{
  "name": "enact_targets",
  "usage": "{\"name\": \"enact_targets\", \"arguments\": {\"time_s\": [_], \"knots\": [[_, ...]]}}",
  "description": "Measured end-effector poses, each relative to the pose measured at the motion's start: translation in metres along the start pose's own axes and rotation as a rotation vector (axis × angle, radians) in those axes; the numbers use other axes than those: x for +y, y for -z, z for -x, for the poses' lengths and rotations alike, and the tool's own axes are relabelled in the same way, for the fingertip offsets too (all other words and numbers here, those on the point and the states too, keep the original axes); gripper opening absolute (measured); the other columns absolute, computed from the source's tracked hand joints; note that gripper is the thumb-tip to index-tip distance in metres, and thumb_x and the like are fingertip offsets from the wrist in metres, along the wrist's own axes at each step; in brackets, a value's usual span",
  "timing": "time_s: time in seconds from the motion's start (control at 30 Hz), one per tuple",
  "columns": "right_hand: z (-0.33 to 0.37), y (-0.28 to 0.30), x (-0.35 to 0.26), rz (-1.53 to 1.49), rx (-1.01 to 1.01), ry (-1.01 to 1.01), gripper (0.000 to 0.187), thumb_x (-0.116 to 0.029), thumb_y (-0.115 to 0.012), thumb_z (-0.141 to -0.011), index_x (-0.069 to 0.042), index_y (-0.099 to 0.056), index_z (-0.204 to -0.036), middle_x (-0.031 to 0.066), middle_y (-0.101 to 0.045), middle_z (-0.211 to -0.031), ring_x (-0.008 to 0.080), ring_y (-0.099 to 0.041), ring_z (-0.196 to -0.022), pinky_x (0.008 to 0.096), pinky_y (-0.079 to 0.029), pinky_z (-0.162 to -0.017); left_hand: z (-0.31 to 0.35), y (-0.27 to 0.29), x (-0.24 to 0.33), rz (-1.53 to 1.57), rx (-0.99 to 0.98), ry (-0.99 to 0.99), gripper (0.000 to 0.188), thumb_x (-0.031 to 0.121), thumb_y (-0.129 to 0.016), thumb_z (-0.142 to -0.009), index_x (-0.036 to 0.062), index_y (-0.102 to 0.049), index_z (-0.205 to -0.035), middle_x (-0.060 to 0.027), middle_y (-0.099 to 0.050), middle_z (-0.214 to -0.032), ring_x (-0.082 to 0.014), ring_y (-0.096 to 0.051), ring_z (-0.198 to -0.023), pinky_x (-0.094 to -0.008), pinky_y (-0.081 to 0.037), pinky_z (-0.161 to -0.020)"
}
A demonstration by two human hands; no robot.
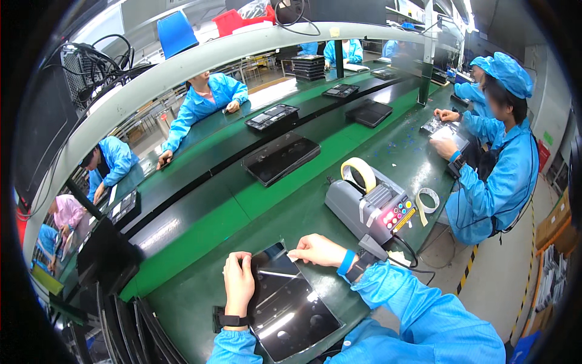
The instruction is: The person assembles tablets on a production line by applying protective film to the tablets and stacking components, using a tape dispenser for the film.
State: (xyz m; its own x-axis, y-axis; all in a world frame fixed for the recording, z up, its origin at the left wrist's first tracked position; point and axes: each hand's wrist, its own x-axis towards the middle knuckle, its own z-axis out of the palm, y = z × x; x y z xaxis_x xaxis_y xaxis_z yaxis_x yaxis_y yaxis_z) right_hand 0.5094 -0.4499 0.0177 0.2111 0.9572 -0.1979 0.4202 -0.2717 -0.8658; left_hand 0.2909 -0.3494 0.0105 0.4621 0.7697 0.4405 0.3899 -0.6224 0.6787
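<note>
A black, glossy flat screen panel (290, 306) lies tilted in front of me, with light reflections and pale spots on its face. My left hand (238, 282) grips its left edge, fingers curled and the thumb by the upper left side. At the panel's upper right corner my right hand (318, 250) is closed in a pinch. A small whitish piece shows at those fingertips; it looks like tape, though most of it is hidden. Beyond my right hand stands a grey tape dispenser (370, 203) with a roll of cream tape (359, 173) on top and lit buttons.
A loose tape roll (428, 200) lies beside the dispenser. Black panels (280, 156) and device housings (271, 117) sit along the green conveyor (200, 239). Dark panels (124, 327) stand upright at lower left. A co-worker in blue (497, 151) works at right; others sit across the line.
</note>
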Motion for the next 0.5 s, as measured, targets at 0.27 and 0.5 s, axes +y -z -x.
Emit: {"name": "enact_targets", "arguments": {"time_s": [0.27, 0.5], "knots": [[-0.007, -0.005, 0.015, -0.439, -0.055, 0.217, 0.026, -0.029, -0.059, -0.092, -0.003, -0.058, -0.086, -0.0004, -0.055, -0.069, 0.0063, -0.047, -0.062, 0.0222, -0.040, -0.057, -0.001, 0.004, 0.008, 0.010, -0.024, 0.050, 0.010, 0.010, -0.051, -0.092, 0.0015, -0.056, -0.093, -0.0153, -0.064, -0.089, -0.0337, -0.059, -0.087, -0.0419, -0.045, -0.077], [-0.012, -0.008, 0.012, -0.079, 0.021, 0.198, 0.037, -0.035, -0.063, -0.087, 0.002, -0.063, -0.083, 0.0113, -0.066, -0.077, 0.0187, -0.061, -0.071, 0.0316, -0.048, -0.067, -0.001, 0.004, 0.006, 0.008, -0.038, 0.076, 0.010, 0.011, -0.052, -0.092, 0.0033, -0.057, -0.094, -0.0138, -0.064, -0.090, -0.0331, -0.058, -0.086, -0.0416, -0.044, -0.077]]}}
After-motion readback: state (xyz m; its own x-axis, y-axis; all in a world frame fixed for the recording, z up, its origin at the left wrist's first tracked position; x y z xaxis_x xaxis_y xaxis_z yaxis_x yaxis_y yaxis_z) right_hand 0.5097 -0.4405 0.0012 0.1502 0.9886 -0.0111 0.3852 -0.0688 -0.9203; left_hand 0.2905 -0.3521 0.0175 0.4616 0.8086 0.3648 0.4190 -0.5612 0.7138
